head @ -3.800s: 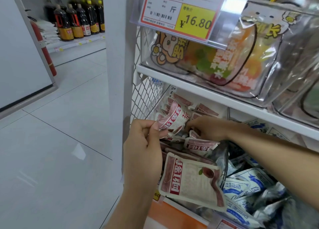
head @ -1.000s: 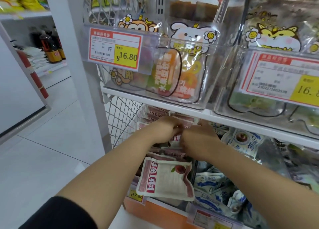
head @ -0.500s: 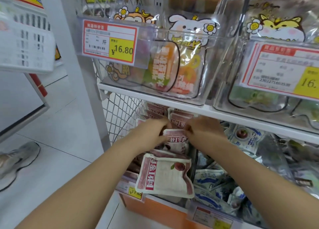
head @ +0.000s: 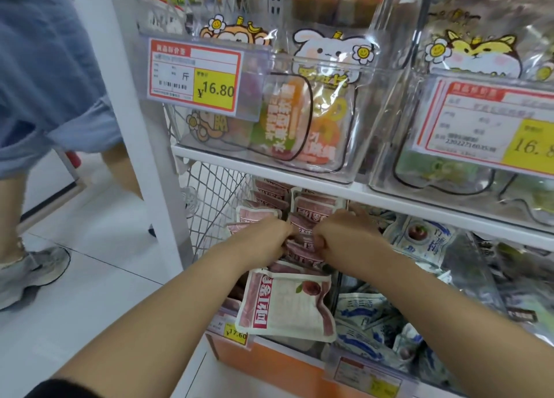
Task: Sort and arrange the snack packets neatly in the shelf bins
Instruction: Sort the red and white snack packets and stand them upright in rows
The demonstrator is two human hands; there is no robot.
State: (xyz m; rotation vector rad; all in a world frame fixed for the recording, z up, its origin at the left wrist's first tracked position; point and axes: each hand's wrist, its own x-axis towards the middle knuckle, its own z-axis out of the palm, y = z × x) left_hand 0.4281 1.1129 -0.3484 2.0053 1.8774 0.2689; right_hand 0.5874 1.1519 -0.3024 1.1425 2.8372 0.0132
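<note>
Lower bin: entry from the near open front only. White shelf board (head: 419, 208) caps it low; far rows of pink packets (head: 314, 207) sit tucked under that edge. Left side walled by wire mesh panel (head: 215, 205) and white upright (head: 141, 133). Right side: blue-white packets (head: 425, 241) heaped in the next bin. Near lip: one large pink packet (head: 290, 307) lies tilted across the front, just behind the price tag (head: 236, 334). Left hand (head: 263, 241) and right hand (head: 344, 238) fill the middle of the slot, among the pink packets. Aisle floor (head: 90, 292) left of the upright is open, bar a passer-by's legs (head: 10, 211).
</note>
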